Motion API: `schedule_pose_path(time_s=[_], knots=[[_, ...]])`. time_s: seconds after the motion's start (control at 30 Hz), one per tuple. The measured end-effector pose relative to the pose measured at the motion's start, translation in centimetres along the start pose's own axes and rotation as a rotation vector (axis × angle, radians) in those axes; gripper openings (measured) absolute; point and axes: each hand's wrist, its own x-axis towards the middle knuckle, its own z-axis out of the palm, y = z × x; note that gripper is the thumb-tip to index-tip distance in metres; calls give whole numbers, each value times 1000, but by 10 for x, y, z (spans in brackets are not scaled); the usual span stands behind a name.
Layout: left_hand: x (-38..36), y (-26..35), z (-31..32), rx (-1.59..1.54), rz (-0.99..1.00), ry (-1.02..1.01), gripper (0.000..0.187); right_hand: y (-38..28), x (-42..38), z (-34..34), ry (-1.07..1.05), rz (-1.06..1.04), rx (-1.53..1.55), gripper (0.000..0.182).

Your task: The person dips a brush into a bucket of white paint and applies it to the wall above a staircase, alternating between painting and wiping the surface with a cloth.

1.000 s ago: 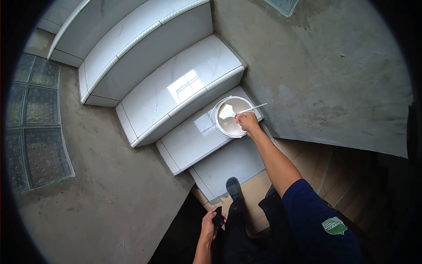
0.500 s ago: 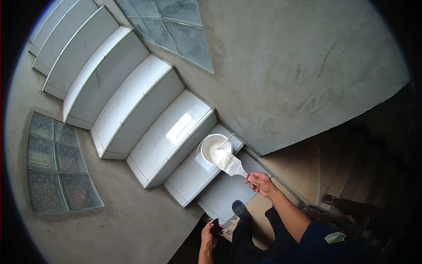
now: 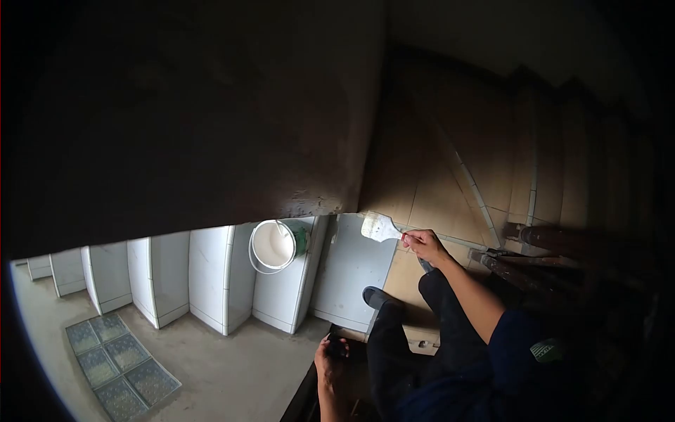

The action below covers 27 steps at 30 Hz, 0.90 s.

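My right hand (image 3: pixel 425 246) is closed round the handle of a wide paintbrush (image 3: pixel 380 227). White paint coats its bristles, which point left, apart from the bucket. The white bucket (image 3: pixel 273 245), with some green on its side, stands on a white tiled step (image 3: pixel 275 299); whitish material and a stick show inside it. At the lower middle, my left hand (image 3: pixel 329 355) is closed on a small black object (image 3: pixel 337 345) that I cannot make out clearly.
White tiled stairs (image 3: pixel 169 274) run to the left beside a grey wall with a glass block window (image 3: pixel 123 362). A dark wall (image 3: pixel 183 119) fills the upper left. Brown tiled winder steps (image 3: pixel 450 169) lie at the right, near a dark wooden railing (image 3: pixel 555 239).
The view has swung right toward the darker stairs. The brush has come away from the bucket and is now to its right. Both hands keep their holds.
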Motion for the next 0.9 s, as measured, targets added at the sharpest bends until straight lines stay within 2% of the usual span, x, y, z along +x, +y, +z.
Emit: schedule_pose_path(time_s=[0.13, 0.23, 0.27, 0.3, 0.33, 0.37, 0.47, 0.53, 0.67, 0.7, 0.73, 0.77, 0.9], knots=[[28, -17, 3, 63, -64, 23, 40, 55, 92, 18, 166, -59, -175, 23], [29, -21, 6, 125, -83, 64, 41, 75, 150, 41, 236, -121, -444, 28], [27, -21, 9, 127, -88, 71, 41, 85, 167, 50, 245, -152, -529, 19], [25, -20, 11, 130, -91, 74, 41, 65, 163, 57, 276, -155, -432, 18], [20, -17, 11, 123, -93, 80, 40, 51, 164, 64, 190, -84, -361, 17], [18, -15, 14, 117, -89, 77, 40, 39, 157, 71, 292, -231, -420, 17], [19, -11, 26, 101, -112, 76, 35, -15, 115, 73, 221, -224, -406, 20], [21, -9, 36, 112, -117, 47, 33, -57, 77, 64, 143, -273, -416, 19], [42, -7, 60, 184, -88, -30, 34, -97, 17, 22, 48, -328, -124, 19], [44, -8, 61, 205, -83, -28, 35, -90, 11, 12, 38, -320, -46, 19], [46, -9, 61, 207, -87, -15, 35, -70, 17, 7, 127, -405, 40, 19], [51, -10, 62, 209, -86, -5, 36, -47, 28, -3, 138, -372, 23, 20], [72, -15, 48, 215, -106, 17, 36, 60, 101, -12, 253, -61, -117, 19]])
